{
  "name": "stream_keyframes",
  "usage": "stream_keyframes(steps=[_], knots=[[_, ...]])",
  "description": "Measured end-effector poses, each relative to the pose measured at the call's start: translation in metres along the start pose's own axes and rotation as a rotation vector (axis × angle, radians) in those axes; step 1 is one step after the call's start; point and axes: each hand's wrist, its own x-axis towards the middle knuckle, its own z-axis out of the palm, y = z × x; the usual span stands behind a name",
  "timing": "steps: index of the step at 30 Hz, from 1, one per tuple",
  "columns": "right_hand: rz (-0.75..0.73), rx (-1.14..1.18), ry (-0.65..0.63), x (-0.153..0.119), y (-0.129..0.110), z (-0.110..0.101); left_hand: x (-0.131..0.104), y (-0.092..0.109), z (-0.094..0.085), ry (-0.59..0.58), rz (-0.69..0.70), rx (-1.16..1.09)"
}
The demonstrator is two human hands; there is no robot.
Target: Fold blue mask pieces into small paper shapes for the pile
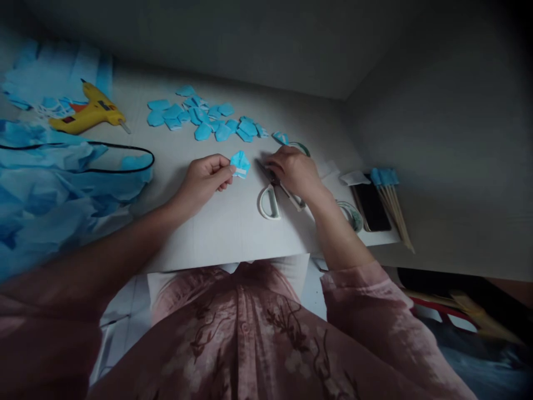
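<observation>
My left hand (207, 176) pinches a small blue folded piece (240, 161), petal-shaped with a pointed top and a white strip across its lower part. To its right, my right hand (295, 169) is over the table with its fingers curled down and pressed together; what they hold, if anything, is hidden. Beneath that hand lie scissors (270, 203) with white handles, their blades partly covered. Just beyond its knuckles are another blue piece (280, 136) and a roll of green-edged tape (300, 148), partly hidden.
Several blue pieces (202, 131) lie scattered across the back of the white table (216, 228). A yellow glue gun (97, 106) and crumpled blue sheets (79, 189) occupy the left. A second tape roll (350, 215), a dark phone (372, 206) and blue-tipped sticks (393, 203) are at right, near grey walls.
</observation>
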Motion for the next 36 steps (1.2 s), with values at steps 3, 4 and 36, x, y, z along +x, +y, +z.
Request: stream_keyframes(steps=[3, 4, 36], knots=[[-0.063, -0.125, -0.138, 0.014, -0.001, -0.007, 0.000, 0.000, -0.001, -0.013, -0.004, -0.006], [-0.082, -0.147, -0.179, 0.018, 0.000, -0.010, -0.001, 0.000, -0.001, -0.016, -0.006, -0.005], [0.276, 0.739, 0.194, 0.013, 0.027, 0.034, 0.001, -0.007, -0.004, -0.013, -0.007, 0.047]])
